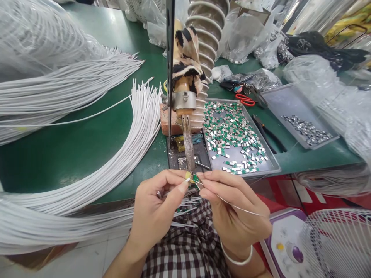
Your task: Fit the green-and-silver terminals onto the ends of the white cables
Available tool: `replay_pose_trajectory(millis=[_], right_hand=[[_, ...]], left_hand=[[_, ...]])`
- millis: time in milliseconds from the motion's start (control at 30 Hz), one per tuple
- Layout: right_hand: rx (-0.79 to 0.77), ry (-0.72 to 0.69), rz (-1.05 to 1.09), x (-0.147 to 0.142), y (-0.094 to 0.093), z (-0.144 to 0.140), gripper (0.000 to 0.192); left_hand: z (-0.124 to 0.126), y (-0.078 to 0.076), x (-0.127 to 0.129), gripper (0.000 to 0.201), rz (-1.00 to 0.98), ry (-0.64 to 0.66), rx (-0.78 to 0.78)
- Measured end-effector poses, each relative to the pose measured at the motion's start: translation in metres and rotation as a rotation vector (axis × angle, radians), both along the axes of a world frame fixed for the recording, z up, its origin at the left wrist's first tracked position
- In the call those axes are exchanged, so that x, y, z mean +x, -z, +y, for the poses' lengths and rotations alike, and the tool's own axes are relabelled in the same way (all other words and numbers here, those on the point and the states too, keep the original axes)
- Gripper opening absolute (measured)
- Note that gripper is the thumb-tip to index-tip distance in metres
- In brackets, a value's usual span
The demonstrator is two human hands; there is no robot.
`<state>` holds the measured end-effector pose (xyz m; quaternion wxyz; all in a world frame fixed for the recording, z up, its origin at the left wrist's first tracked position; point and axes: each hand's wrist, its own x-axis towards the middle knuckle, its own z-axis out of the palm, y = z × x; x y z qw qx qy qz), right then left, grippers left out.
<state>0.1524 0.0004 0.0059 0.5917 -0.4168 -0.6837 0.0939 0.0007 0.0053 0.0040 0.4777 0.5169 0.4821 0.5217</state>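
My left hand (158, 204) pinches the end of a white cable (188, 180) between thumb and index finger. A yellow patch lies at that fingertip, and a small metallic bit shows among the curled fingers. My right hand (236, 204) is closed on a small green circuit board (196, 178) and a thin solder wire (239, 207), which trails back across the fingers. Both sets of fingertips meet just below the tip of a soldering iron (189, 150), clamped pointing down. Whether the tip touches the board is hidden.
A tray (275, 168) of many green-and-silver boards stands right of the iron; another tray (307, 144) holds metal parts. Black pliers (269, 133) and red-handled scissors (245, 100) lie nearby. Bundled white cables (124, 150) fill the left. A ribbed hose (207, 42) rises behind the iron; a fan (342, 235) stands lower right.
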Motion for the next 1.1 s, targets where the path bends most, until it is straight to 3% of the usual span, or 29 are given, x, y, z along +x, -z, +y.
replay_pose_trajectory(millis=[233,433,600,733,867,1100], right_hand=[[-0.081,-0.064,0.071,0.003,0.001,-0.003,0.017],[-0.387,-0.013,-0.059,0.004,-0.001,0.001,0.02],[-0.315,-0.039,-0.09,0.003,0.003,0.002,0.018],[-0.266,-0.025,-0.044,0.001,0.009,-0.002,0.023],[-0.108,0.014,0.045,-0.002,0.011,-0.005,0.023],[-0.014,0.106,-0.055,-0.004,0.009,-0.004,0.025]], left_hand=[[-0.004,0.006,-0.002,0.019,0.019,0.005,0.01],[-0.001,0.005,-0.001,0.015,0.117,0.089,0.086],[0.007,0.001,-0.001,0.021,0.102,0.226,0.035],[0.009,0.001,-0.003,0.022,0.022,0.155,0.016],[0.009,-0.001,-0.005,0.022,-0.001,0.111,0.023],[0.011,-0.005,-0.005,0.022,0.017,0.089,0.009]])
